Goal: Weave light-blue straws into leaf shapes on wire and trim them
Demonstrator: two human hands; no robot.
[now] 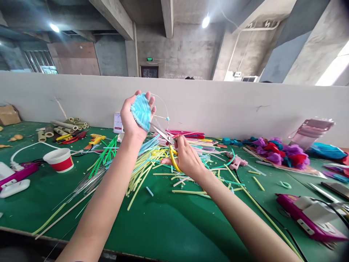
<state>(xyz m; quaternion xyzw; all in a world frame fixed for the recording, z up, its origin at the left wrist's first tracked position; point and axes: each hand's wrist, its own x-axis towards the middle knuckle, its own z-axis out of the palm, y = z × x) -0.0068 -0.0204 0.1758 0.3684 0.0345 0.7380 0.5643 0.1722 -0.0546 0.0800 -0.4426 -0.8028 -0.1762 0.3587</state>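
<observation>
Head: left hand (129, 117) loosely cups blue piece (141, 111); right hand (188, 156) grips scissors (169, 139).

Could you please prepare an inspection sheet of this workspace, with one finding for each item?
Surface: green tabletop, crowded toward the far side.
Job's things: blue fuzzy piece; yellow-handled scissors, blade tips near its edge, contact unclear.
Clutter: yellow pipe cleaners, paper cup, bamboo tubes, yellow glue gun, pink glue gun.
Hands: left hand holds the blue fuzzy piece raised; right hand grips the scissors.
Cables: white cable and left power strip; black cable and right power strip.
Surroundings: pale partition behind the tabletop, green exit sign, concrete wall.
</observation>
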